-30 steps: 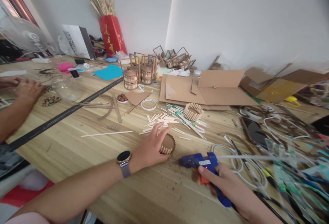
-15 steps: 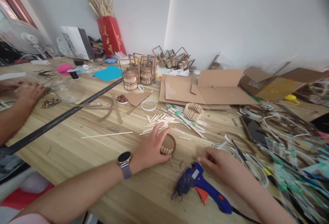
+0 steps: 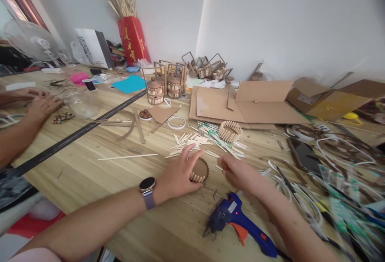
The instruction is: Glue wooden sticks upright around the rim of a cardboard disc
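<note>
Left grip [image 3: 176,174] arched wide around a round cardboard base [image 3: 199,166], thumb at the near edge, fingers over the far-left side; can't tell whether squeezing or just bracing. Base flat on the bench [image 3: 99,190], row of short pegs [image 3: 197,178] upright along the near rim. Just right of that, short stick [image 3: 219,168] poking out of the right grip [image 3: 242,172], fingers bunched narrow on it. Handling guess: base light, fairly stiff, not slippery, likely to skid if shoved; pegs the fragile bit, easy to knock off. Take hold low on the outer edge, away from pegs; stick near one end. Bench in pale wood grain, dark crumbs in front. Left to right around it: fan [image 3: 34,41], another person's hands [image 3: 43,105] near a glass jar [image 3: 80,105], black strip [image 3: 87,129] running diagonally, red bag [image 3: 132,39] of dry stalks by the pale wall [image 3: 270,25], small lidded baskets [image 3: 155,92], white ring [image 3: 169,123], loose cut sticks [image 3: 192,138], peg ring [image 3: 230,136], cardboard sheets [image 3: 216,101] behind. Glue gun [image 3: 234,212] in front of right forearm, nozzle leftward, red light lit. Cables and clear packets [image 3: 339,198] crowding far right.
</note>
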The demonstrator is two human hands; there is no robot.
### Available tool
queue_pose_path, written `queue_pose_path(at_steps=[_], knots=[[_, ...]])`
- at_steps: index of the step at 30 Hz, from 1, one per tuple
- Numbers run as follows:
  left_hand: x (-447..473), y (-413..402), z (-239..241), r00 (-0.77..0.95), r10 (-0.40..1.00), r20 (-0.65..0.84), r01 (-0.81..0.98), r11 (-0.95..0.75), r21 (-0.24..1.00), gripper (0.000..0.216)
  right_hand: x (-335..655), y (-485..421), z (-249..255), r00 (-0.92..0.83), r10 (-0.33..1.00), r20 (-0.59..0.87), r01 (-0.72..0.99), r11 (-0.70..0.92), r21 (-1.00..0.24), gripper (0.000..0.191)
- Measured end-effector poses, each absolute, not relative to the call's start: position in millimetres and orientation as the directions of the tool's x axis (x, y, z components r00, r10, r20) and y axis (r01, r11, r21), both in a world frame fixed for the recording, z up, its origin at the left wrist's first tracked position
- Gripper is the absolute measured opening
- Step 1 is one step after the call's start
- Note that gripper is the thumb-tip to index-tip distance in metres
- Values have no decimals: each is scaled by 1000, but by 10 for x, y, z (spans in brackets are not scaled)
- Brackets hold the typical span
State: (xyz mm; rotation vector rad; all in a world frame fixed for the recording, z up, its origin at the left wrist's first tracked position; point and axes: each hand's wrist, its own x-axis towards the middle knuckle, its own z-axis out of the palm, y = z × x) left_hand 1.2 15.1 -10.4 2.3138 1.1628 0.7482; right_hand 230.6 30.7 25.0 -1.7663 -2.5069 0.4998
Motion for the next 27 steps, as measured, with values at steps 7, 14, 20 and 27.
queue_pose_path(at_steps=[7, 14, 20, 27], knots=[[4, 152, -103, 505, 819, 274, 586, -558, 587, 95, 2276, 211, 335, -388, 909, -150, 902, 341, -265, 17], [2, 143, -84, 501, 824, 265, 585, -548, 597, 94, 2205, 140, 474, -432, 894, -120, 852, 361, -379, 15], [4, 152, -84, 505, 821, 267, 582, -552, 597, 94, 2056, 66, 512, -489, 859, -152, 742, 318, -590, 13], [1, 144, -78, 500, 827, 257, 588, -542, 601, 93, 1965, 39, 440, -485, 864, -135, 761, 341, -552, 12]])
